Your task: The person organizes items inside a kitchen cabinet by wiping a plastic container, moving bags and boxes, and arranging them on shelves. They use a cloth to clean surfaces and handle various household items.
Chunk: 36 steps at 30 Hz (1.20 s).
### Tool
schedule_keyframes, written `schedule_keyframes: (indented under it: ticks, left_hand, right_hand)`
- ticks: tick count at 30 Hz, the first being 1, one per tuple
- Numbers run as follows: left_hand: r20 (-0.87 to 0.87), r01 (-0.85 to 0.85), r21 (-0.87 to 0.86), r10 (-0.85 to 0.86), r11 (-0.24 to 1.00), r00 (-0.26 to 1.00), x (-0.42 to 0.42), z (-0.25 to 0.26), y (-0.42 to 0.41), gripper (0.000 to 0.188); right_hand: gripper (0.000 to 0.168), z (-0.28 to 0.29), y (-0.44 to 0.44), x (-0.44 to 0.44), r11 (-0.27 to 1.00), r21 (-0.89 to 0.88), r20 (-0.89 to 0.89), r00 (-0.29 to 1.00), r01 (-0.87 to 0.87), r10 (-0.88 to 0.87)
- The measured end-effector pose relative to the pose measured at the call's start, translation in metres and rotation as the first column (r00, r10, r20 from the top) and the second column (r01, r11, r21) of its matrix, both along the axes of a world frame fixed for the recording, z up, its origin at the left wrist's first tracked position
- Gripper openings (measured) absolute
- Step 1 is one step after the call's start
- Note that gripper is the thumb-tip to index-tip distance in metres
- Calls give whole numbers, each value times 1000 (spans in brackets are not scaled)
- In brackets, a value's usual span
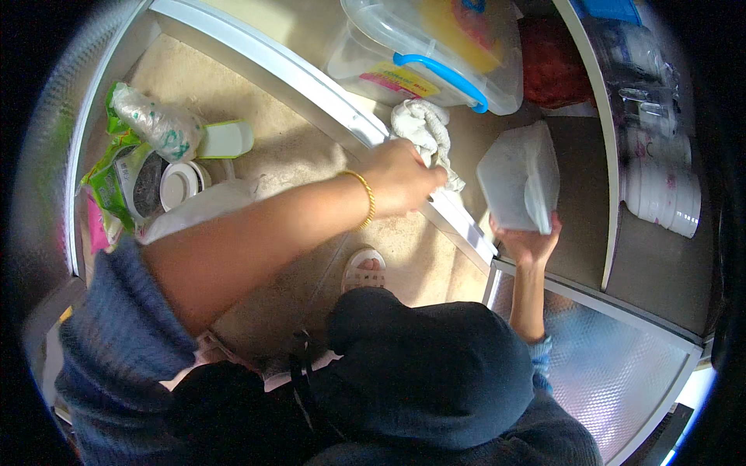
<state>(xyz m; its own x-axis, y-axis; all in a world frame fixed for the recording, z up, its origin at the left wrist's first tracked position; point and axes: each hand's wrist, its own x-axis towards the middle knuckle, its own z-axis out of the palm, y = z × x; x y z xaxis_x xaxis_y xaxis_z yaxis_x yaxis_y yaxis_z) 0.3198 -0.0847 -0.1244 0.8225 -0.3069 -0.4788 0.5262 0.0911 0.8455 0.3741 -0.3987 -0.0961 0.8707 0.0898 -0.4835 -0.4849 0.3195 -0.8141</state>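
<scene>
My left hand (405, 177), with a gold bracelet at its wrist, reaches across to the cabinet's front edge. Its fingers are curled on a crumpled white cloth (419, 125), part of which lies behind them. At the right, my right hand (529, 242) grips the lower end of a translucent plastic container (513, 175), held tilted inside the cabinet. Just beyond the cloth stands a clear plastic storage box (355, 55) with a blue handle.
A white cabinet rail (291, 55) runs diagonally past my left hand. Plastic bags (157, 122), a green-edged tray (227, 140) and a round white container (179, 186) lie at the left. Stacked white bowls (661, 189) stand beyond a divider (612, 175). A textured door panel (612, 361) is at lower right.
</scene>
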Motion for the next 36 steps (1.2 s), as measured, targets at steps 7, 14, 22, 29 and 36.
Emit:
schedule_keyframes:
  ticks: [7,14,22,29,36]
  left_hand:
    - [-137,-248,-35,241,968,961,-1,15,29,23]
    - [-205,-306,-41,292,951,934,3,7,45,23]
    - [-255,-288,-59,265,956,930,4,-6,44,24]
    - [-211,-351,-96,326,931,922,11,-8,50,28]
    - [-40,-448,-92,446,889,894,16,-4,77,28]
  right_hand:
    - [73,-41,-51,111,989,-14,-29,989,144,-144]
    - [69,-53,-79,177,961,-169,-18,974,219,-225]
    - [63,-66,-87,195,933,-250,35,965,260,-259]
    - [59,-64,-70,205,868,-345,151,934,358,-325]
    - [54,-74,-56,191,829,-375,216,909,415,-357]
